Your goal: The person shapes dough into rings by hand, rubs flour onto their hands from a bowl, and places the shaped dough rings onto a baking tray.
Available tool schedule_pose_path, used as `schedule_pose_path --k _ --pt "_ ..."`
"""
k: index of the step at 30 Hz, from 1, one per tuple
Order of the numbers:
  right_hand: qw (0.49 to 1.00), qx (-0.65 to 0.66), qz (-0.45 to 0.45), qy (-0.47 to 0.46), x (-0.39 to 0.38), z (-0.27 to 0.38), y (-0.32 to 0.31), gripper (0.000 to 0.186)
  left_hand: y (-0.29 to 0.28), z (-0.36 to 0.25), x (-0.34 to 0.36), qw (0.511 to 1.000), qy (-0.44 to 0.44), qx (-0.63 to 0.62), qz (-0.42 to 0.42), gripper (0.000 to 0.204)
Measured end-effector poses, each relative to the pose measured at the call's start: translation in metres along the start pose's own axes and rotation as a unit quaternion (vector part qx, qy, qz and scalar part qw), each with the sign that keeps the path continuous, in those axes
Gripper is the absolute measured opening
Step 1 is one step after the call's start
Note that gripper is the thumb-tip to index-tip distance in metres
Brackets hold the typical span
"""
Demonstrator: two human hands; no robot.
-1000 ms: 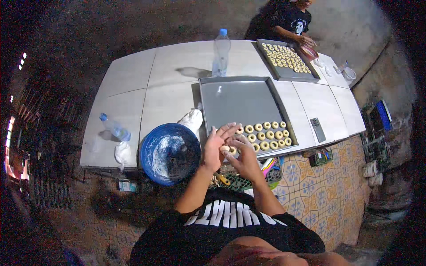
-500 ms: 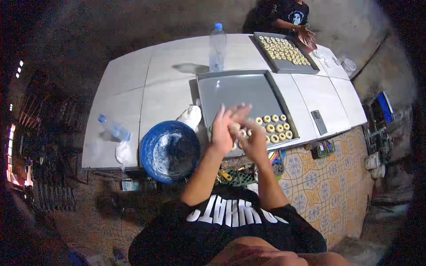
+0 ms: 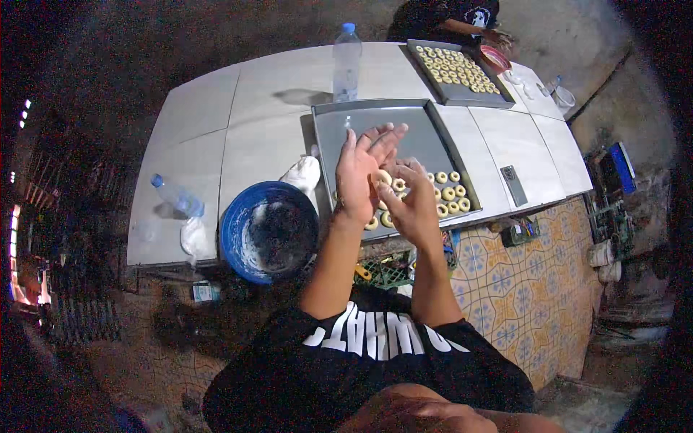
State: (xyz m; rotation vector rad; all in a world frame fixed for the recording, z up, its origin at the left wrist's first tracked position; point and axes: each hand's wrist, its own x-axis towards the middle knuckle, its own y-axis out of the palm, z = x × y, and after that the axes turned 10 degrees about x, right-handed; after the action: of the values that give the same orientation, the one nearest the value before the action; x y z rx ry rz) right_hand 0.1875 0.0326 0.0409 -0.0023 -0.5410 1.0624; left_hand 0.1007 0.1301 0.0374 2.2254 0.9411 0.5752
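Over the near part of a grey metal baking tray [image 3: 393, 115], my left hand [image 3: 359, 177] is open, palm up, its fingers apart. A small pale dough ring [image 3: 382, 177] is at the edge of that palm. My right hand [image 3: 413, 202] has its thumb and fingers closed around the ring from the right side. Rows of similar dough rings [image 3: 448, 193] lie on the tray's near right part, some hidden behind my hands.
Left of the tray stand a blue basin [image 3: 234, 249] dusted with white powder and a white bag [image 3: 303, 173]. Plastic bottles [image 3: 346, 65] are on the tiled table [image 3: 274, 76]. A phone [image 3: 514, 185] lies right. A co-worker [image 3: 462, 22] is by another filled tray [image 3: 473, 97].
My hands have drawn slightly apart, and the dough shows more plainly as a ring between them. The co-worker's hands have moved at the far tray. The whole view has shifted slightly.
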Motion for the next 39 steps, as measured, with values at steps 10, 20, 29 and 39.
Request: schedule_pose_path --k 10,20,29,39 --pt "0.999 -0.031 0.014 -0.036 -0.01 -0.004 0.003 0.026 0.006 -0.004 -0.019 0.995 0.059 0.076 0.005 0.066" --pt "0.985 0.153 0.079 0.011 -0.012 0.005 0.006 0.021 -0.002 -0.006 -0.028 0.999 0.006 -0.035 0.027 0.067" --pt "0.982 0.169 0.066 0.044 -0.012 -0.01 0.013 0.022 -0.005 -0.015 -0.032 0.999 0.037 -0.019 0.006 0.065" --pt "0.941 0.312 -0.049 0.121 -0.011 -0.014 0.008 0.025 -0.026 0.008 -0.044 0.95 0.059 0.294 -0.081 0.022"
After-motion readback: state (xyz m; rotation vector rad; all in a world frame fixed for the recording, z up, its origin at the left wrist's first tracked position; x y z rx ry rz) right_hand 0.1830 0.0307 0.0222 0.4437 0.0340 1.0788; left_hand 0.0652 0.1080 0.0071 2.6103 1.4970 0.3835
